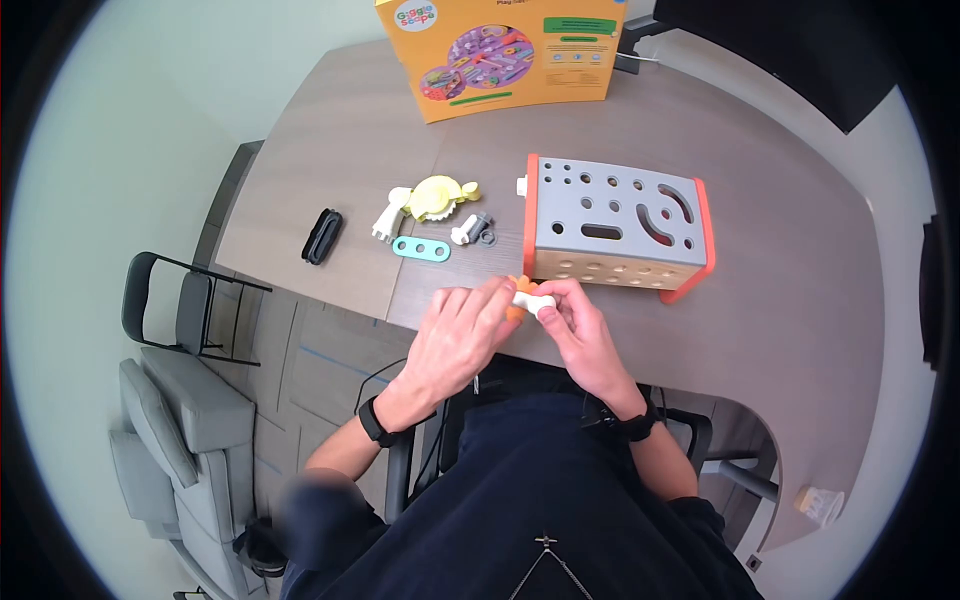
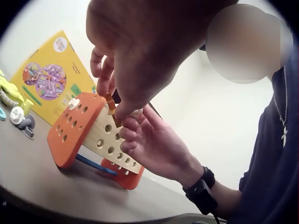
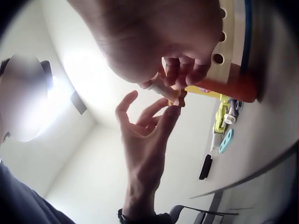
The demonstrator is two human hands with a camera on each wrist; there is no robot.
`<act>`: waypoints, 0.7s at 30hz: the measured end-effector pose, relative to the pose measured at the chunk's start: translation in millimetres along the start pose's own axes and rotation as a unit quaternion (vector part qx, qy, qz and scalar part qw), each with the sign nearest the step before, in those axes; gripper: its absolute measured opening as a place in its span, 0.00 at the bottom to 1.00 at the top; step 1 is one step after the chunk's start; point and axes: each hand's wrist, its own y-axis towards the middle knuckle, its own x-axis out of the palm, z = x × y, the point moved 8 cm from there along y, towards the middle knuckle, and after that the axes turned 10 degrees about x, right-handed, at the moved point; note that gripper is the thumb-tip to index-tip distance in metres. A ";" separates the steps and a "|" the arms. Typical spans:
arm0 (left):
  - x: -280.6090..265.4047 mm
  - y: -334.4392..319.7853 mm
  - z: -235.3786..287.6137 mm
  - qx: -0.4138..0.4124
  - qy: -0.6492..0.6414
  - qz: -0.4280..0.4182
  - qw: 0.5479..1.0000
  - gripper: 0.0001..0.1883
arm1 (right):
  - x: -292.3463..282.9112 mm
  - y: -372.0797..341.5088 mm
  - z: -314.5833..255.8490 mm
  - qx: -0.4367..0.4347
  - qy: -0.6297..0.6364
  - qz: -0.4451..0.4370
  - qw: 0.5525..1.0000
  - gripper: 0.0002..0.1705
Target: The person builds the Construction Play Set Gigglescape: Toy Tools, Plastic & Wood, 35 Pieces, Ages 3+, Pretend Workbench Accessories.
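Over the table's front edge my two hands meet. An orange toy gear [image 1: 521, 286] with a scalloped edge is pinched in the fingertips of my left hand [image 1: 455, 335]. My right hand [image 1: 590, 345] holds a white toy bolt [image 1: 533, 301] between thumb and fingers. In the right wrist view the shank of the bolt [image 3: 161, 88] reaches to the face of the gear [image 3: 182, 98]. Just beyond the hands stands a toy workbench [image 1: 605, 215] with a grey perforated top and orange end panels, a white bolt head [image 1: 522, 186] showing on its left panel.
Left of the workbench lie a yellow-green toy piece [image 1: 437, 198], a teal three-hole strip [image 1: 421, 249], and white and grey bolts [image 1: 466, 231] with a nut. A black case [image 1: 322, 236] lies farther left. At the back stands a yellow box [image 1: 520, 60].
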 end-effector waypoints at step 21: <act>42.5 70.0 17.1 0.110 -0.090 -0.083 0.986 0.47 | -66.3 -23.2 39.0 0.010 0.080 0.060 0.995 0.17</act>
